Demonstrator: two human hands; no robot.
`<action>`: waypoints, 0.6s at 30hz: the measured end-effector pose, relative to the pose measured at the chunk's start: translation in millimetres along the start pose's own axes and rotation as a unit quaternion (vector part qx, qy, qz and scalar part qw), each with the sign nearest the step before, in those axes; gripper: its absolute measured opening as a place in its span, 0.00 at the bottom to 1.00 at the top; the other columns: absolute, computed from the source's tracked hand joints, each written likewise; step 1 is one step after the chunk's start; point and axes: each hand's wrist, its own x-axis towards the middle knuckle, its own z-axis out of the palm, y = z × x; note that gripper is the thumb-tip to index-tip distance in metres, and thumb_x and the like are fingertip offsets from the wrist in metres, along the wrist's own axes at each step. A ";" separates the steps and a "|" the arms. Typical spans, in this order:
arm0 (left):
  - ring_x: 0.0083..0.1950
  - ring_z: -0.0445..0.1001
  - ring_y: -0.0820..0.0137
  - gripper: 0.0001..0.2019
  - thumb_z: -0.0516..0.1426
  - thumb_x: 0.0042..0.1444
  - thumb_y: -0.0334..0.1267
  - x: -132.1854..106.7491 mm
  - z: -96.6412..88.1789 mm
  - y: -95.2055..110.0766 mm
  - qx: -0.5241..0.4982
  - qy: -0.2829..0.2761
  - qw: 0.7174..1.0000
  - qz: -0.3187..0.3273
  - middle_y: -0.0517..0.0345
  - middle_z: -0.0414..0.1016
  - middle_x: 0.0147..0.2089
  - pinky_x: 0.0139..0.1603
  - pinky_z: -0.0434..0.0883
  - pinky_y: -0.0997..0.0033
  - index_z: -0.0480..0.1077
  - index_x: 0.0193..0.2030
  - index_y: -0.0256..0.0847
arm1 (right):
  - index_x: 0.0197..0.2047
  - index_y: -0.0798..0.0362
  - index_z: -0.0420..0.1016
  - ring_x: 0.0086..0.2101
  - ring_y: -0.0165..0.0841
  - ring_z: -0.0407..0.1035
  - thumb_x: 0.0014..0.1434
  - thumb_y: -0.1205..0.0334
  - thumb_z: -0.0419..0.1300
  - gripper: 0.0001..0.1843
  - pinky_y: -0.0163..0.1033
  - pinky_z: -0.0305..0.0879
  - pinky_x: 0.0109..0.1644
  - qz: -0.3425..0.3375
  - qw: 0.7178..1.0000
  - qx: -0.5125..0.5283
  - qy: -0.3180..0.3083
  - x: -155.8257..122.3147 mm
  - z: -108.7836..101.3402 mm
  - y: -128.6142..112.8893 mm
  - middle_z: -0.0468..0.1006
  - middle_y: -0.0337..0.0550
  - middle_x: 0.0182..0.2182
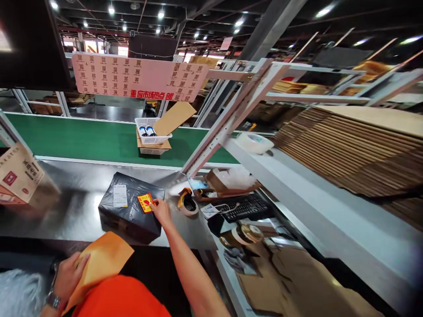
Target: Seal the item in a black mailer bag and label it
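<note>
A box wrapped in black plastic (132, 222) lies on the metal table, with a white printed label (120, 195) on its top. Beside that label is a yellow and red sticker (144, 202), flat or nearly flat on the plastic. My right hand (161, 212) pinches the sticker's right edge; I cannot tell whether it is fully stuck down. Low on the left, my left hand (68, 275) grips a yellow-orange paper sheet (107, 253) in front of my body, its thumb on top. A watch is on that wrist.
Right of the box stands a tape roll (188, 203), near a black keyboard (246, 208) and a jar-like container (241, 234). A printed carton (20, 174) sits at left. Behind runs a green conveyor belt (76, 136) bearing a white basket (161, 139). Flat cardboard (340, 149) is stacked on the right shelf.
</note>
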 end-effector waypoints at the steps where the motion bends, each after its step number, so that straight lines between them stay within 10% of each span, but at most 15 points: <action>1: 0.22 0.72 0.73 0.34 0.54 0.68 0.71 -2.8 0.6 2.4 0.002 -0.007 1.000 -0.007 0.64 0.74 0.21 0.27 0.71 0.77 0.76 0.25 0.44 | 0.43 0.52 0.87 0.48 0.46 0.81 0.59 0.60 0.70 0.09 0.48 0.74 0.58 -0.007 1.000 -0.023 -0.007 -0.6 -0.5 1.6 0.89 0.52 0.45; 10: 0.24 0.77 0.68 0.31 0.55 0.68 0.68 -5.8 -1.8 18.8 0.003 -0.018 1.000 0.004 0.61 0.79 0.23 0.29 0.74 0.72 0.78 0.27 0.46 | 0.74 0.63 0.69 0.67 0.61 0.69 0.66 0.55 0.66 0.38 0.59 0.65 0.72 -0.059 0.984 -0.165 0.031 9.6 -14.2 13.5 0.72 0.73 0.68; 18: 0.23 0.77 0.67 0.30 0.54 0.70 0.65 4.5 -1.7 18.5 0.015 -0.031 0.999 0.034 0.60 0.77 0.23 0.28 0.74 0.72 0.78 0.27 0.44 | 0.81 0.70 0.58 0.82 0.57 0.39 0.76 0.49 0.56 0.41 0.64 0.36 0.85 -0.187 0.962 -0.165 -0.111 -18.6 61.0 -28.2 0.49 0.69 0.82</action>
